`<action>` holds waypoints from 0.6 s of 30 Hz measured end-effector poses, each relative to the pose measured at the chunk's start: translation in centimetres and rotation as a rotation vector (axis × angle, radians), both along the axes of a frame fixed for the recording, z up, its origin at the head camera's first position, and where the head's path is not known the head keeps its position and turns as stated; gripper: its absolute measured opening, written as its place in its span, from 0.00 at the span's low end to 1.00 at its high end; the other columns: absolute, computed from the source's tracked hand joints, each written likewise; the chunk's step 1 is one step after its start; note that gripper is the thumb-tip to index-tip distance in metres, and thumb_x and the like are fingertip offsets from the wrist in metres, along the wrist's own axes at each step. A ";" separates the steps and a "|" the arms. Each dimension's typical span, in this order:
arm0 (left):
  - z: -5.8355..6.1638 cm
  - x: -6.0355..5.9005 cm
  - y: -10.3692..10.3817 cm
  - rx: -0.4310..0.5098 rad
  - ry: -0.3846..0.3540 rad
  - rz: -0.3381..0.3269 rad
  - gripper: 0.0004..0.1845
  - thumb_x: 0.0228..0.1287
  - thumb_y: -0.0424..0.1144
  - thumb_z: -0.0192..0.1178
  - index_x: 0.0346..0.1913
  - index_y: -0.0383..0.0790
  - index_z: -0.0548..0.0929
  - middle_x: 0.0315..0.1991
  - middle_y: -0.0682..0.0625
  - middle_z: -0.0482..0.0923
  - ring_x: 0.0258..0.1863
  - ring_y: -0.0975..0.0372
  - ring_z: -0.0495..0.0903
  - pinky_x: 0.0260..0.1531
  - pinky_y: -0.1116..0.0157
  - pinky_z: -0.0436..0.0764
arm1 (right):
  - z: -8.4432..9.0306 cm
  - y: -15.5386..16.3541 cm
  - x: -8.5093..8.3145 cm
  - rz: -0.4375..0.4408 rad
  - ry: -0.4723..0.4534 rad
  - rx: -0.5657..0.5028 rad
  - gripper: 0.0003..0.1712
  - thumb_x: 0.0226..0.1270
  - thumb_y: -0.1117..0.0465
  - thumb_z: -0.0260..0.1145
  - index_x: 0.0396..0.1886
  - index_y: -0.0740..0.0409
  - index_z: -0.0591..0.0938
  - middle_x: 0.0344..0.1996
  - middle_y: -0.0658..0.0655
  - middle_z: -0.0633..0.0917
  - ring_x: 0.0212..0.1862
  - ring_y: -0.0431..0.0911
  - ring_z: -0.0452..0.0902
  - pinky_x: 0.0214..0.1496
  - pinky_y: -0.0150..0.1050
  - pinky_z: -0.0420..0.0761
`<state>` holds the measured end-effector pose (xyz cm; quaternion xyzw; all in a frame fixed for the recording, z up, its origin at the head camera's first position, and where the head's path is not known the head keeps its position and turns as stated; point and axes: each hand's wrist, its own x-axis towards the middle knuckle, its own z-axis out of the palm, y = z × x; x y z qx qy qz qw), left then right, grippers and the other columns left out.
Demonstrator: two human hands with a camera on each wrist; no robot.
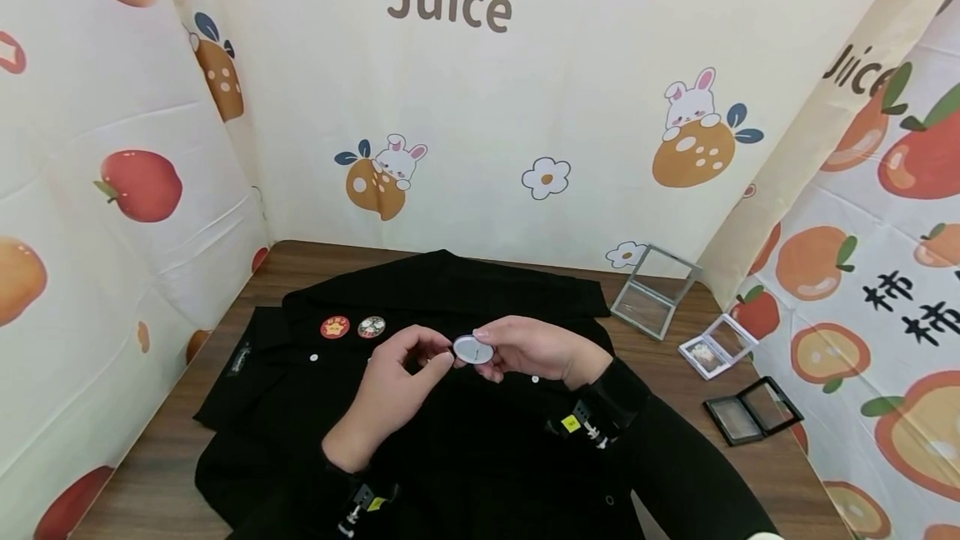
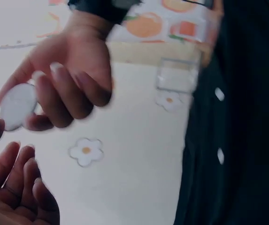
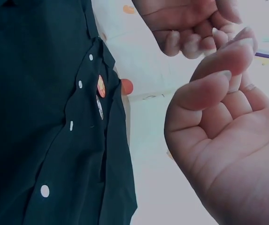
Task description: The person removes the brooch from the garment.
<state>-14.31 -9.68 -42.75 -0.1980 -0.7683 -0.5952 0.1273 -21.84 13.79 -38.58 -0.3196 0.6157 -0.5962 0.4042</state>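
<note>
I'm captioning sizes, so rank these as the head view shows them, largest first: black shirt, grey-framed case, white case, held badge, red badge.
1. Black shirt
2. Grey-framed case
3. White case
Held badge and red badge: smallest, unranked, since the held one seems nearer the camera.

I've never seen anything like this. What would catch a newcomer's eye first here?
Probably the round pin badge near the middle of the head view, its pale back showing between the left hand and right hand. Beneath them, a black shirt covers much of the wooden table, a red badge and a patterned badge side by side on it. Behind hangs a fruit-printed cloth reading "Juice".
</note>
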 end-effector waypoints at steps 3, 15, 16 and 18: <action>-0.9 -0.5 -1.1 -0.197 -0.009 0.019 0.06 0.70 0.38 0.68 0.47 0.46 0.86 0.42 0.57 0.82 0.41 0.60 0.80 0.43 0.58 0.82 | -0.2 0.1 0.1 -0.017 0.020 0.012 0.29 0.84 0.53 0.49 0.53 0.81 0.78 0.35 0.56 0.84 0.35 0.43 0.75 0.40 0.34 0.77; -7.2 -3.4 -7.9 -1.095 -0.049 -0.067 0.46 0.65 0.63 0.66 0.77 0.38 0.68 0.78 0.35 0.59 0.77 0.42 0.58 0.73 0.40 0.57 | -1.0 0.1 0.2 -0.081 0.104 0.069 0.28 0.85 0.52 0.49 0.56 0.75 0.81 0.35 0.59 0.82 0.36 0.44 0.76 0.39 0.34 0.77; -7.5 -4.0 -8.6 -1.115 -0.056 -0.059 0.49 0.64 0.65 0.66 0.78 0.37 0.66 0.79 0.34 0.56 0.78 0.41 0.55 0.73 0.39 0.54 | -1.1 0.1 0.2 -0.088 0.111 0.081 0.29 0.85 0.51 0.50 0.56 0.75 0.81 0.36 0.59 0.82 0.36 0.44 0.76 0.39 0.34 0.77; -7.6 -5.1 -9.5 -1.137 -0.092 -0.039 0.53 0.63 0.67 0.65 0.79 0.34 0.62 0.80 0.32 0.52 0.78 0.38 0.51 0.73 0.36 0.51 | -1.2 0.2 0.2 -0.100 0.127 0.110 0.28 0.84 0.50 0.50 0.55 0.74 0.82 0.36 0.58 0.82 0.36 0.45 0.76 0.39 0.35 0.77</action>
